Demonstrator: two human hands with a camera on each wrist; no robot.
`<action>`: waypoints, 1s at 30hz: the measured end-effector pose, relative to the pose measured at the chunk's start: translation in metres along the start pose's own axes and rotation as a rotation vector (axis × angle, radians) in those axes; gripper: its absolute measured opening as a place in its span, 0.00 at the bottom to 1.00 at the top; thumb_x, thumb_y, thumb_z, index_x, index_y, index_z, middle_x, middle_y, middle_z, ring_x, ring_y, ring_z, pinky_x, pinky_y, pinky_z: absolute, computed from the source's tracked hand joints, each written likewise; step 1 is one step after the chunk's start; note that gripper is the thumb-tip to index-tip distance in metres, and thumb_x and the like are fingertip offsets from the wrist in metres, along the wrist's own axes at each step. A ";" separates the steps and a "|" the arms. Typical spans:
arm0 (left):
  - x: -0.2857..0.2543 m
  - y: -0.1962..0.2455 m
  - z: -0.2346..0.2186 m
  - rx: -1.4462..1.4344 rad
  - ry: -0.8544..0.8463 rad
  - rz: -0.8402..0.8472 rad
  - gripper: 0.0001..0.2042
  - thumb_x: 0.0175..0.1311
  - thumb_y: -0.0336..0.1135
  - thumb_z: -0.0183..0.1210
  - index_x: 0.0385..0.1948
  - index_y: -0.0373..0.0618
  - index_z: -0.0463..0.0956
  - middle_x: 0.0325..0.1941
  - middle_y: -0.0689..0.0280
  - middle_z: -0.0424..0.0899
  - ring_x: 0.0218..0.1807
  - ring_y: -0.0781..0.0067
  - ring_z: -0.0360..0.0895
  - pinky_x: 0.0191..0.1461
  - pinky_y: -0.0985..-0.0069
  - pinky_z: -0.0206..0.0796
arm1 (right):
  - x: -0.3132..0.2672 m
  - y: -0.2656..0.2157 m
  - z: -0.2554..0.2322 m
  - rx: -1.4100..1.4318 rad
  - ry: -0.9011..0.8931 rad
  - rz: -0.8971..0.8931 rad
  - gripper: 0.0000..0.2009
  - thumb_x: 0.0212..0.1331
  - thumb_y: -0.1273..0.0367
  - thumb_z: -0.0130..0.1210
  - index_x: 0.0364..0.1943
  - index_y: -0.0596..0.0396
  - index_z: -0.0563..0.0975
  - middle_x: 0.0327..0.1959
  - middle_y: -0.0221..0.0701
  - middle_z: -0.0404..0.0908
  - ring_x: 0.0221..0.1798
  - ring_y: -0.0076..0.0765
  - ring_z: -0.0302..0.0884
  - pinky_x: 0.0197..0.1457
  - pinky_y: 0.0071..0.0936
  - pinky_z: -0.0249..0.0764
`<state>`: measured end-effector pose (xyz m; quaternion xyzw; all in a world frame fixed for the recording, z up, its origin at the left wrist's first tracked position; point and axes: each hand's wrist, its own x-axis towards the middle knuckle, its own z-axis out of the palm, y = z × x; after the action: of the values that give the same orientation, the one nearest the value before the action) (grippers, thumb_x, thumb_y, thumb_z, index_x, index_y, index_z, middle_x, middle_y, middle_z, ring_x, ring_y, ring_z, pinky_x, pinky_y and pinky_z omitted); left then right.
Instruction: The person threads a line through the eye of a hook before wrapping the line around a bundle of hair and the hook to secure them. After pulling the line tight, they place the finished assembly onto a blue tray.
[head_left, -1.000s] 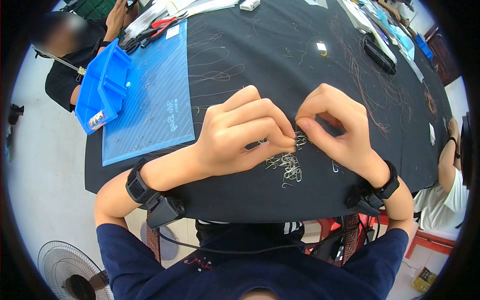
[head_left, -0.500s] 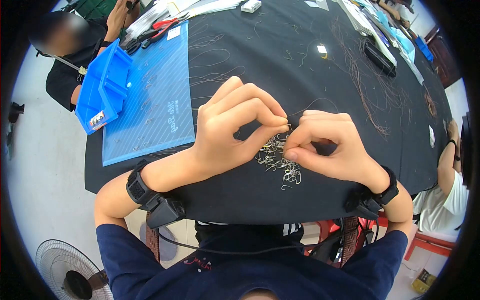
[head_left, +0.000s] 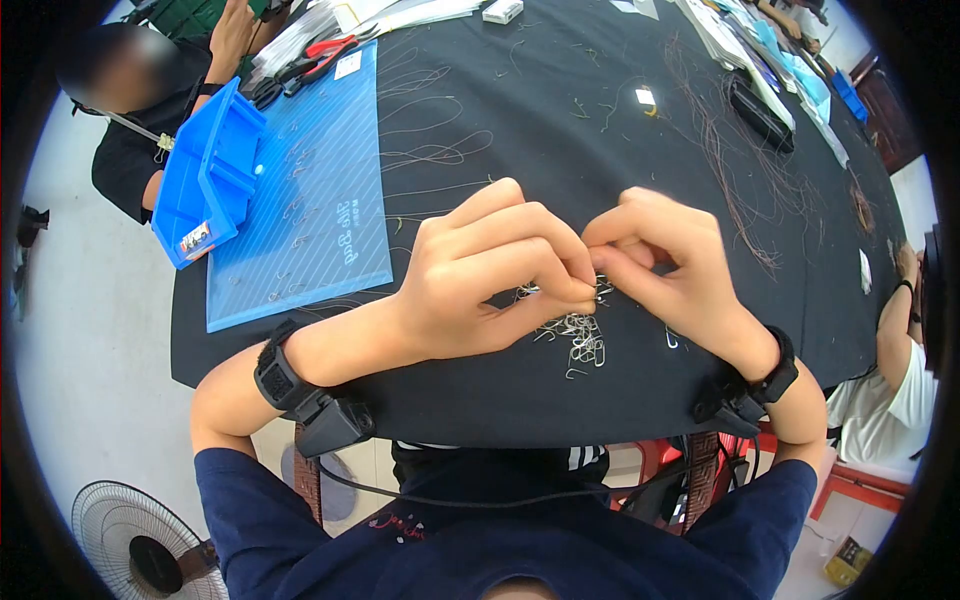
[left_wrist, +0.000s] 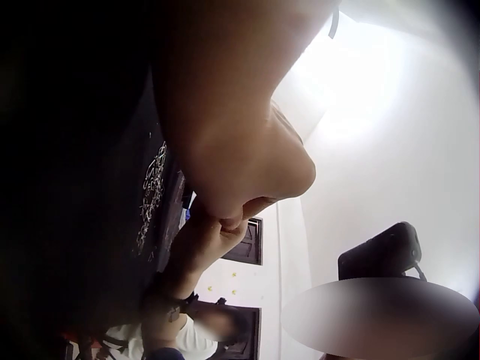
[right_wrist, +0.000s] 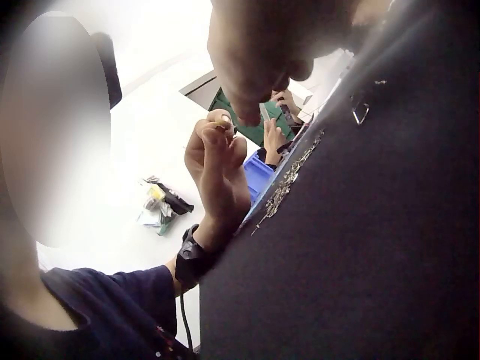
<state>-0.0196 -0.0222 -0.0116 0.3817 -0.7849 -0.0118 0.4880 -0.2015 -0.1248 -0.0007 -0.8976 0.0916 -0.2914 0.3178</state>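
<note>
My left hand (head_left: 490, 270) pinches a small gold-coloured fishing hook (right_wrist: 219, 126) between thumb and fingertips, its shape mostly hidden by them. Close beside it, the thumb and index finger of my right hand (head_left: 670, 260) are pressed together on a thin line, barely visible now; the fingertips of both hands nearly meet. Below the hands on the black cloth lies a loose pile of silvery fishing hooks (head_left: 580, 340), partly covered by the left hand. A single hook (head_left: 671, 338) lies apart, under the right hand.
A blue file bag (head_left: 300, 200) with hooks and trailing lines lies at left, a blue bin (head_left: 205, 180) on its edge. Red-handled pliers (head_left: 325, 55) rest beyond. Tangled brown lines (head_left: 730, 190) and a black case (head_left: 758, 112) are at right. Other people sit around the table.
The right hand came down by the pile with a loop of line showing, then rose back up and right. The left hand rose, then lowered toward the pile again.
</note>
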 end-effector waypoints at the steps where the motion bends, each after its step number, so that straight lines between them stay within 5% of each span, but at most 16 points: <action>1: 0.001 0.001 -0.001 -0.012 0.007 -0.002 0.09 0.43 0.25 0.70 0.24 0.48 0.79 0.30 0.69 0.82 0.26 0.77 0.65 0.28 0.80 0.53 | 0.000 0.000 0.001 0.011 -0.031 0.015 0.05 0.47 0.78 0.61 0.29 0.57 0.79 0.17 0.23 0.60 0.19 0.18 0.56 0.22 0.22 0.50; 4: 0.001 -0.005 -0.002 -0.041 0.038 -0.034 0.07 0.46 0.23 0.68 0.24 0.46 0.79 0.31 0.68 0.82 0.27 0.80 0.66 0.27 0.82 0.53 | -0.007 0.011 0.003 0.105 -0.145 0.043 0.05 0.46 0.77 0.62 0.29 0.56 0.80 0.16 0.24 0.61 0.19 0.20 0.57 0.22 0.23 0.52; 7: -0.001 -0.001 -0.004 -0.063 0.057 -0.256 0.06 0.49 0.21 0.65 0.24 0.45 0.78 0.33 0.67 0.81 0.29 0.83 0.66 0.26 0.85 0.52 | -0.007 0.010 0.004 0.151 -0.173 0.007 0.05 0.46 0.77 0.63 0.29 0.56 0.80 0.15 0.23 0.61 0.18 0.21 0.57 0.22 0.23 0.53; 21: -0.003 -0.006 0.000 -0.009 0.053 -0.185 0.07 0.48 0.22 0.66 0.25 0.45 0.78 0.33 0.68 0.81 0.29 0.81 0.67 0.27 0.83 0.52 | -0.005 0.001 0.000 0.137 -0.010 -0.203 0.03 0.50 0.79 0.59 0.29 0.59 0.79 0.19 0.26 0.73 0.18 0.19 0.63 0.20 0.18 0.54; 30: -0.001 -0.003 0.002 -0.043 -0.007 -0.087 0.08 0.43 0.26 0.70 0.23 0.46 0.79 0.32 0.67 0.82 0.28 0.75 0.69 0.32 0.78 0.54 | -0.001 -0.006 0.000 0.014 0.144 -0.025 0.04 0.48 0.80 0.59 0.29 0.59 0.79 0.22 0.25 0.73 0.19 0.14 0.60 0.20 0.17 0.50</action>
<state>-0.0191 -0.0246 -0.0147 0.4048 -0.7689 -0.0510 0.4923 -0.2028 -0.1198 0.0021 -0.8733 0.1009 -0.3595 0.3129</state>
